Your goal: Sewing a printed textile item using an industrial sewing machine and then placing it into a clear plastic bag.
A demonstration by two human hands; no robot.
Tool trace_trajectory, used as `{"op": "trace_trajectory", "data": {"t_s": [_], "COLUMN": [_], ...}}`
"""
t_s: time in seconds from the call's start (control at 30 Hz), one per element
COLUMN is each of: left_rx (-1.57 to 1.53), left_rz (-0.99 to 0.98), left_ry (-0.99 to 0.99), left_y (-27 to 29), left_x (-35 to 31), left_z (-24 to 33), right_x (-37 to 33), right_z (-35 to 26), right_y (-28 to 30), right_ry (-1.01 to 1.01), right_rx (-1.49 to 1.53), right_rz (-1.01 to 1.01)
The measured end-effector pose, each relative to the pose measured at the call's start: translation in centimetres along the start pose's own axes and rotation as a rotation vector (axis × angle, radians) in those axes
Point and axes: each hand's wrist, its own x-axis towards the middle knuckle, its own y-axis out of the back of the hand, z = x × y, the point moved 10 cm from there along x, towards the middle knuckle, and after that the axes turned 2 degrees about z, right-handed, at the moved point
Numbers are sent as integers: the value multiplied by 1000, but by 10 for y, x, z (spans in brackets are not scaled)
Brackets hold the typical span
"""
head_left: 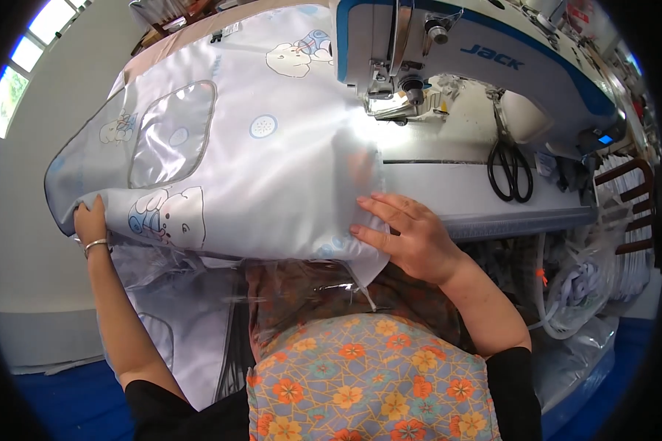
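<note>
A large, shiny pale fabric piece [294,154] printed with cartoon puppies spreads over the sewing table, with a clear window panel [173,136] bound in grey set into it. At its left near edge, my left hand [90,222] is closed on a fold of the fabric. My right hand [412,239] holds the right edge, two fingers lying on top; the thumb is hidden. A reddish patch shows through the cloth just beyond those fingers. The fabric's right edge runs up toward the lit needle area [390,110] of the white and blue sewing machine [485,55].
Black-handled scissors [510,169] lie on the machine bed to the right. A clear plastic bag [581,283] with pale strips hangs beside the table's right end. More pale fabric [191,349] hangs below the table at left. A brown chair-like frame [629,191] stands far right.
</note>
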Motion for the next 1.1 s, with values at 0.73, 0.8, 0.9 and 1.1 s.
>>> {"op": "trace_trajectory", "data": {"t_s": [0.73, 0.8, 0.9, 1.1], "left_rx": [-366, -447, -534, -753], "left_rz": [286, 231, 241, 261], "left_ry": [30, -10, 65, 51], "left_y": [68, 76, 76, 73], "left_x": [101, 115, 89, 80], "left_z": [31, 10, 28, 81], "right_x": [63, 81, 107, 132], "right_z": [50, 28, -16, -117], "right_y": [0, 7, -13, -142], "right_ry": [-28, -8, 15, 210], "right_rx": [177, 198, 148, 93], "right_rz": [28, -123, -443, -855]}}
